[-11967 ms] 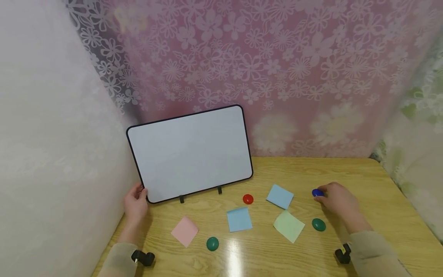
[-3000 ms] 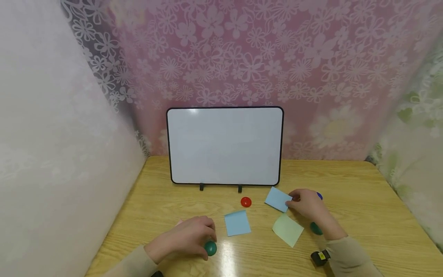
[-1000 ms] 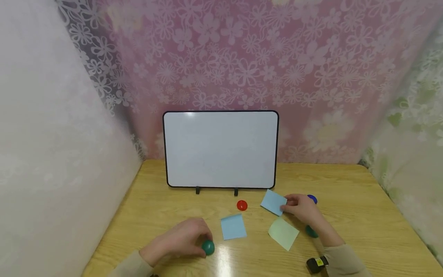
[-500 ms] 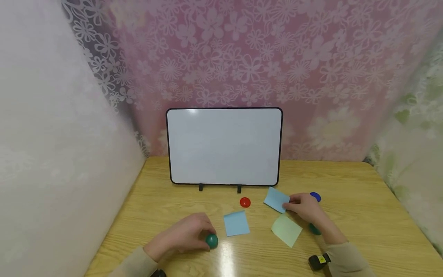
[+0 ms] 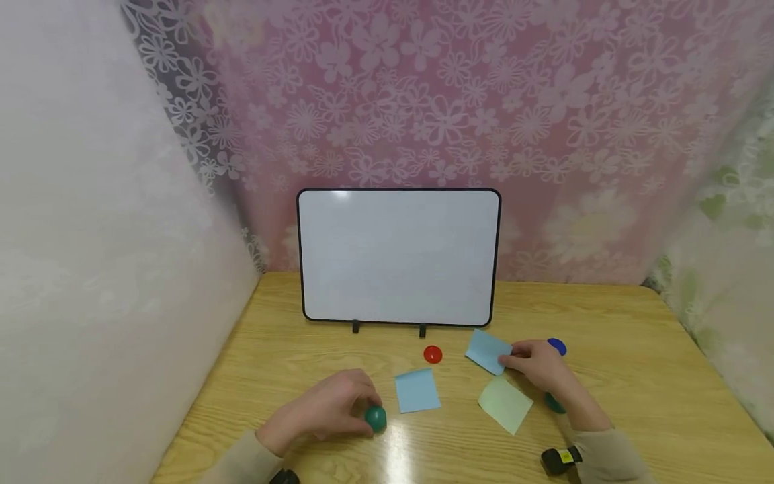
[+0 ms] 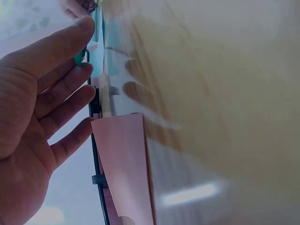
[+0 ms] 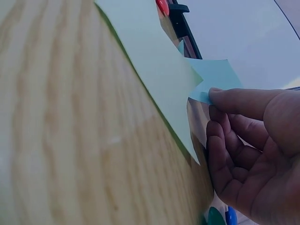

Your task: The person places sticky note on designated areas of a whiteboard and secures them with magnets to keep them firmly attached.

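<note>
My left hand (image 5: 331, 410) pinches a round green magnet (image 5: 375, 419) between thumb and index finger, close over the table. In the left wrist view its other fingers (image 6: 70, 119) are spread above a pink sticky note (image 6: 124, 164), which the hand hides in the head view. My right hand (image 5: 540, 366) pinches the right edge of a blue sticky note (image 5: 486, 351) between thumb and fingertips. A second blue sticky note (image 5: 418, 391) lies between the hands. A pale green sticky note (image 5: 505, 405) lies just in front of the right hand.
A black-framed whiteboard (image 5: 399, 255) stands upright at the back on small black feet. A red magnet (image 5: 433, 354) lies before it. Beyond my right hand is a blue magnet (image 5: 557, 346); another green magnet (image 5: 554, 403) is partly hidden by the wrist. A wall borders the table's left side.
The whiteboard moved right and stands straight. My right hand left the blue magnet for the blue note; my left hand left the board, took the green magnet and shifted it slightly away from me.
</note>
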`<state>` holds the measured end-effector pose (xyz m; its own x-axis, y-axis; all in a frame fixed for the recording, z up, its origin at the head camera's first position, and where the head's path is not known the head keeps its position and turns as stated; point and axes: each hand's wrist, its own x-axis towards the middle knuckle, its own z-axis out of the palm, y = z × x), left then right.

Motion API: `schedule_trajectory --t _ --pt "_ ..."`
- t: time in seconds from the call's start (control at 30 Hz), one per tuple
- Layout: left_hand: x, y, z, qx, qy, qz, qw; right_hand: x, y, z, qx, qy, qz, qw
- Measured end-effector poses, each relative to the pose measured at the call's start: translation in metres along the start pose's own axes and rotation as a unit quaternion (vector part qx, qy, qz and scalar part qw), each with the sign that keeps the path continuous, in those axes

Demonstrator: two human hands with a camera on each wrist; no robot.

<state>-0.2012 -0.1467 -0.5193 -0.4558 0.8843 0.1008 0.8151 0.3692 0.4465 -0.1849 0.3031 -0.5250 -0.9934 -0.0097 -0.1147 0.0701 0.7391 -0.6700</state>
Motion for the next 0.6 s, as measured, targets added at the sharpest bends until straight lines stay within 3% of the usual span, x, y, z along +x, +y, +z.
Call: schedule_trajectory --t 0.3,0.6 --pt "0.0009 -0.0019 -0.002 -0.032 0.02 -0.035 0.9987 -0.0001 0.0043 -0.0004 0.052 -0.01 0.02 0.998" --pt "0.001 -0.0023 -0.0044 -0.042 0.037 -0.038 0.9977 -0.0007 0.0061 -0.0021 0.097 -0.021 0.036 0.994"
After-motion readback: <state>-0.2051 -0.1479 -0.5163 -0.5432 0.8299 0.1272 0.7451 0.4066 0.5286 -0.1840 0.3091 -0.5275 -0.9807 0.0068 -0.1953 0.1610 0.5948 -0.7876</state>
